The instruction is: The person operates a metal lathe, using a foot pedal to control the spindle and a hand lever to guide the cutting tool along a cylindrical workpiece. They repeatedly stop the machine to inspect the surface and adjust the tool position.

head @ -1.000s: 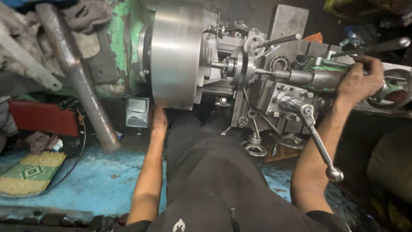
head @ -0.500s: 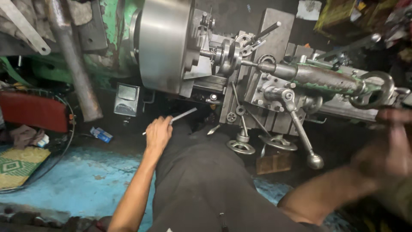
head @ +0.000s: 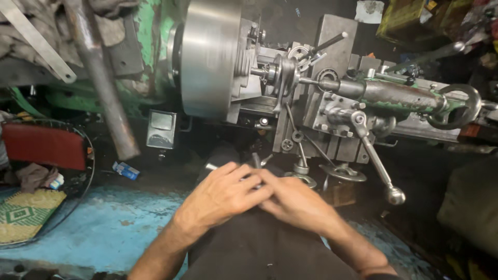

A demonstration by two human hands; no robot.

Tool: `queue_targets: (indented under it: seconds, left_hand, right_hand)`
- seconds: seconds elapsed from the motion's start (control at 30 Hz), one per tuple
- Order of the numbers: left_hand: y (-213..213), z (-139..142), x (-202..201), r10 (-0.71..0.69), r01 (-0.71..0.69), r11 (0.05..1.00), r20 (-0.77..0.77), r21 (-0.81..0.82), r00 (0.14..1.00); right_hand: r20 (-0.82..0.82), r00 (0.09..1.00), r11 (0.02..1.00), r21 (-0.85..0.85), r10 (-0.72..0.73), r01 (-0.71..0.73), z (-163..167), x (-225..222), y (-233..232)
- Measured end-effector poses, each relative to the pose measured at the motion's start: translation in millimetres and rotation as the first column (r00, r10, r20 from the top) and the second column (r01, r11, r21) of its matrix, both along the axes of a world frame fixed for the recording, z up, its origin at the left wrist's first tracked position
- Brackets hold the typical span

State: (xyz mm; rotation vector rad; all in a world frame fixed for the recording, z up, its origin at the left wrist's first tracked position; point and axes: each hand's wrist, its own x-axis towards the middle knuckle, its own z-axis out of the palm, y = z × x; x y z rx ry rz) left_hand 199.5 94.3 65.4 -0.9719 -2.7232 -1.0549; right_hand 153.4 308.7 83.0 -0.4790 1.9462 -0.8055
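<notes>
My left hand (head: 220, 194) and my right hand (head: 295, 202) meet in front of my body, fingers overlapping around a thin grey metal rod (head: 256, 159) whose tip sticks up between them. Just above them stands a lathe with a large shiny round chuck (head: 210, 57) and a small workpiece (head: 270, 72) at its centre. A long handle with a ball end (head: 381, 171) hangs down to the right of my right hand.
The green tailstock (head: 402, 96) with a ring handle lies at the right. Small handwheels (head: 340, 171) sit under the carriage. A thick steel bar (head: 104, 88) leans at the left. A red box (head: 44, 145) and a patterned mat (head: 26, 215) lie on the blue floor (head: 114, 223).
My right hand left the tailstock and came down to the left hand. My left hand, which picked up the rod, brought it to the middle, where both hands now close on it.
</notes>
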Motion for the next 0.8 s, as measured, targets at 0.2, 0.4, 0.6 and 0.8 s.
queue_targets:
  seconds: [0.2,0.4,0.6,0.8]
  left_hand:
    - [-53.2,-7.8,-44.7,0.395,-0.306,0.747,-0.024,0.591,0.918]
    - [-71.7,-59.4,-56.1,0.743,-0.652,0.625,-0.072,0.429,0.665]
    - [-79.9,-72.4,-75.3,0.714,-0.676,0.681,-0.049,0.28,0.699]
    - [-82.4,-79.0,-134.3,0.518,-0.525,0.836,0.084,0.16,0.851]
  right_hand:
    - [-0.668,0.626,0.889,-0.448,-0.403,0.095,16.7,3.8,103.5]
    - [-0.911,-0.152,0.758,-0.405,-0.384,0.51,-12.6,28.4,198.7]
    - [-0.979,0.047,0.794,-0.134,-0.2,0.593,-54.6,22.9,198.3]
    - [-0.99,0.129,0.789,0.03,-0.062,0.613,-65.7,26.6,193.1]
